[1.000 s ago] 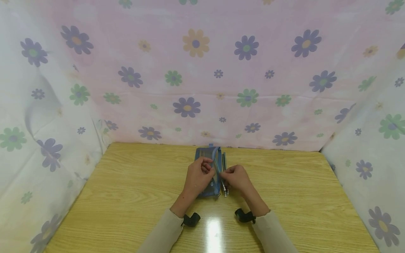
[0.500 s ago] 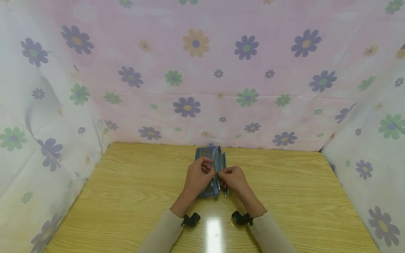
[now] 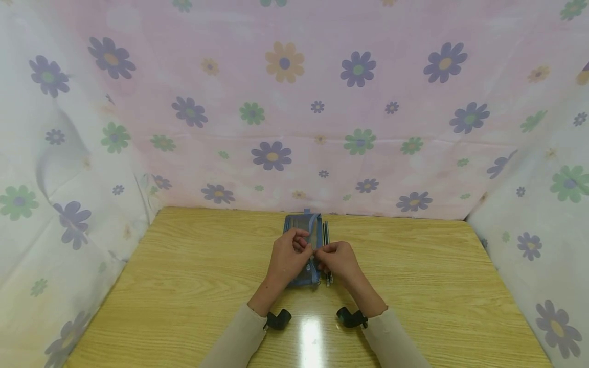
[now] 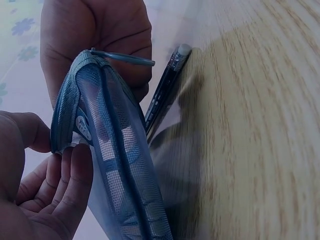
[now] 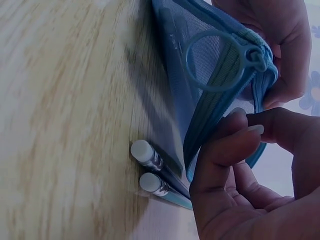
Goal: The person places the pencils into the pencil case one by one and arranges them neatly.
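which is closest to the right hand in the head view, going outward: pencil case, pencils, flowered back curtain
1. pencil case: pinched at its edge by the right hand.
2. pencils: on the table just right of the case, beside the fingers.
3. flowered back curtain: far behind the table.

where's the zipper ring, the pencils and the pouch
zipper ring (image 5: pixel 212 60), right wrist view, on the ring's lower curve
pencils (image 5: pixel 145 151), right wrist view, on the upper pencil's eraser end
pouch (image 4: pixel 117 150), left wrist view, on its mesh side
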The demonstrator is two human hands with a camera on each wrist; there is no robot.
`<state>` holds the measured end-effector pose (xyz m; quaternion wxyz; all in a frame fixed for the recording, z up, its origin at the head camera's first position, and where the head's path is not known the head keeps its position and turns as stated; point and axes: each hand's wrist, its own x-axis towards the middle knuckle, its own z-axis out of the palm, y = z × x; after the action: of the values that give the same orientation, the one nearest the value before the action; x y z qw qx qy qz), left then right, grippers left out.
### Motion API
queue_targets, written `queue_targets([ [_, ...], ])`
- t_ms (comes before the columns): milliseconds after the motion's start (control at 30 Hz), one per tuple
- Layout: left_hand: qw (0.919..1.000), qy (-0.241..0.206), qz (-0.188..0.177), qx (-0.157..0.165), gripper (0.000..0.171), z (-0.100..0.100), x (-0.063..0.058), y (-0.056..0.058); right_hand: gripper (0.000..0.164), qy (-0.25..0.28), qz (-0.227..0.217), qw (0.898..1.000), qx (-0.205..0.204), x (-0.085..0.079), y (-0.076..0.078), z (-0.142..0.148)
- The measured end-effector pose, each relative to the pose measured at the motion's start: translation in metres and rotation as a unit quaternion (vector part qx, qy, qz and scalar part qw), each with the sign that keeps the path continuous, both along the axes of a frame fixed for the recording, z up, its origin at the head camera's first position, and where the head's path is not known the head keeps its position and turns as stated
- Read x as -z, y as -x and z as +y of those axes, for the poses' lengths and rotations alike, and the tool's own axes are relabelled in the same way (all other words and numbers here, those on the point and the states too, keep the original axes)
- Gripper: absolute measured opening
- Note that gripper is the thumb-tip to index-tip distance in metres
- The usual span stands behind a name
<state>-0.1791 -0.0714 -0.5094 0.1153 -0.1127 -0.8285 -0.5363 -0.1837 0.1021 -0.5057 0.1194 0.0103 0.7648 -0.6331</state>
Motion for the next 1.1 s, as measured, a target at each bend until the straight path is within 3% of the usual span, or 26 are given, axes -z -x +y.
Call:
queue_targets([
  [100, 1.0000, -0.002, 0.001, 0.000, 0.025, 0.000, 0.000, 0.000, 0.018, -0.017, 0.010, 1.000, 0.002, 0.000, 0.001, 0.001],
  [200, 1.0000, -0.003, 0.004, 0.000, 0.025, 0.000, 0.000, 0.001, 0.015, -0.068, 0.039, 0.997, 0.010, 0.001, 0.001, 0.003],
  [333, 1.0000, -0.002, 0.003, -0.001, 0.025, -0.001, 0.000, 0.001, 0.011, -0.153, 0.089, 0.984, 0.022, 0.002, 0.004, 0.006],
  [467, 1.0000, -0.001, -0.002, -0.002, 0.025, -0.001, -0.001, 0.001, 0.008, -0.200, 0.122, 0.972, 0.030, 0.002, 0.006, 0.009],
  [800, 1.0000, 0.001, -0.002, -0.004, 0.025, -0.001, -0.002, 0.001, 0.005, -0.270, 0.149, 0.951, 0.038, 0.006, 0.009, 0.015],
  [1100, 1.0000, 0.001, -0.004, -0.003, 0.025, -0.001, -0.001, 0.001, 0.013, -0.289, 0.130, 0.948, 0.038, 0.007, 0.010, 0.017],
])
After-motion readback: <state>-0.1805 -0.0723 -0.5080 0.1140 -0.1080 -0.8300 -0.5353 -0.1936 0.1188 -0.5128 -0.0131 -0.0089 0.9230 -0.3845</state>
